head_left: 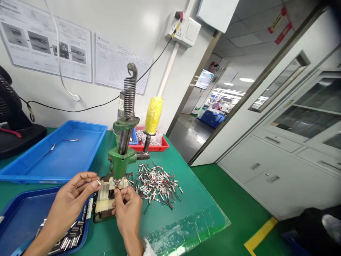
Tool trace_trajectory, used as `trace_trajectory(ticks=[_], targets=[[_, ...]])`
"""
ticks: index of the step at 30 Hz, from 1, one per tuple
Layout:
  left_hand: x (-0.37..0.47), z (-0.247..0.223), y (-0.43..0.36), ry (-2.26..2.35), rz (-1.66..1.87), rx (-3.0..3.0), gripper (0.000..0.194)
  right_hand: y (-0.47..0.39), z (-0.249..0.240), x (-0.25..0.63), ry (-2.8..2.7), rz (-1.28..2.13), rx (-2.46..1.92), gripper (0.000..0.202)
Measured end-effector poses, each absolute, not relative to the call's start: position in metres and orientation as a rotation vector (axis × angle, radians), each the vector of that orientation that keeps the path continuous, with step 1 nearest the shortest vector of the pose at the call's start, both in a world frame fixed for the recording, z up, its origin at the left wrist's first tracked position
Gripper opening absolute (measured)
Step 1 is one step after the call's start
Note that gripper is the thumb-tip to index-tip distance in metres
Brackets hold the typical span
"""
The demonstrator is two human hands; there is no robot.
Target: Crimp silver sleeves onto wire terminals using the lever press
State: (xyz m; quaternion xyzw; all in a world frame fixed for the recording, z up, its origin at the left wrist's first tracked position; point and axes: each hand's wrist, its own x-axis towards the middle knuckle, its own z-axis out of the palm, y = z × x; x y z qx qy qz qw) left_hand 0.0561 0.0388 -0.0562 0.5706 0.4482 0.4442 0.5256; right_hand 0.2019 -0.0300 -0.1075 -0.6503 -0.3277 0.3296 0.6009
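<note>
A green hand press with a coil spring and a yellow-wrapped lever stands upright before me. My left hand, to the left of the press, pinches a small silvery metal tube between thumb and fingertips. Under the ram, my right hand has its thumb and fingers closed at the press's die; what they grip there is too small and covered to make out. Right of the press lies a loose heap of small silvery parts with red and black wires.
A dark blue tray with metal tubes sits front left. Behind it is a larger blue tray with a few wired parts. A red tray stands behind the press. The green table's edge runs along the right.
</note>
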Motion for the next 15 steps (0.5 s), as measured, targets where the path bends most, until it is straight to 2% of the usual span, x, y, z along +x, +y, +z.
trace_trajectory(ticks=[7, 15], targets=[[0.092, -0.059, 0.038, 0.974, 1.147, 1.427, 0.063, -0.03, -0.116, 0.202, -0.816, 0.669, -1.502, 0.042], [0.098, -0.067, 0.039, 0.891, 1.046, 1.732, 0.046, -0.031, -0.116, 0.202, -0.864, 0.625, -1.505, 0.034]])
